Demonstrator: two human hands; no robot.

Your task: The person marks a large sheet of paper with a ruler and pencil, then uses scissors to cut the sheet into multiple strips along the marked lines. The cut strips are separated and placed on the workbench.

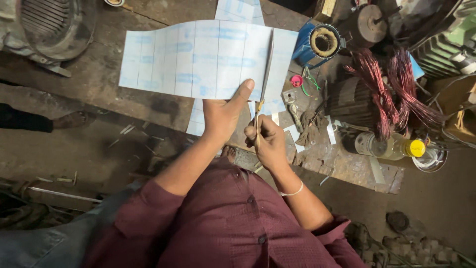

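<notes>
Left hand (221, 118) presses down on the near edge of the wide, pale blue-and-white creased sheet of thin paper (198, 57), thumb stretched up over it, the sheet lying flat on the dark worn wooden desk (94, 74). Right hand (266, 139) has its fingers (254, 134) curled tight round the yellowish handle of a long slim metal blade (267, 74), whose tip runs up across the sheet's right side. Just right sit a blue cylinder (317, 44) and tangled copper wire coils (391, 84)
</notes>
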